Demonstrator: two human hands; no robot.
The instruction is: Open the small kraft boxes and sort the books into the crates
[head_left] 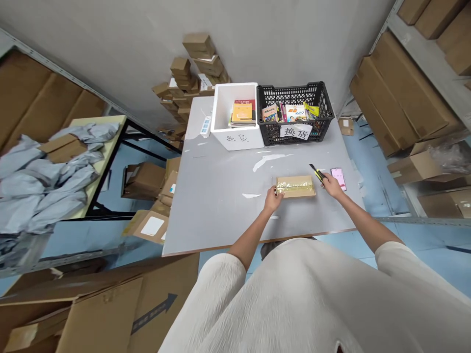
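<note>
A small taped cardboard box (295,187) lies on the grey table (217,196) near its front edge. My left hand (274,199) grips the left end of the box, fingers closed on its corner. To the right of the box, my right hand (331,185) is wrapped round a yellow and black box cutter (318,173), whose dark tip points up and left, away from me. The cutter is apart from the box. A phone with a pink screen (339,179) lies just beyond my right hand.
At the table's back stand a white foam box (237,139) and a black crate (296,130), both holding books. A white power strip (205,127) lies left of them. Grey parcels (47,181) cover a side table at left. Shelves with cartons (408,93) stand at right.
</note>
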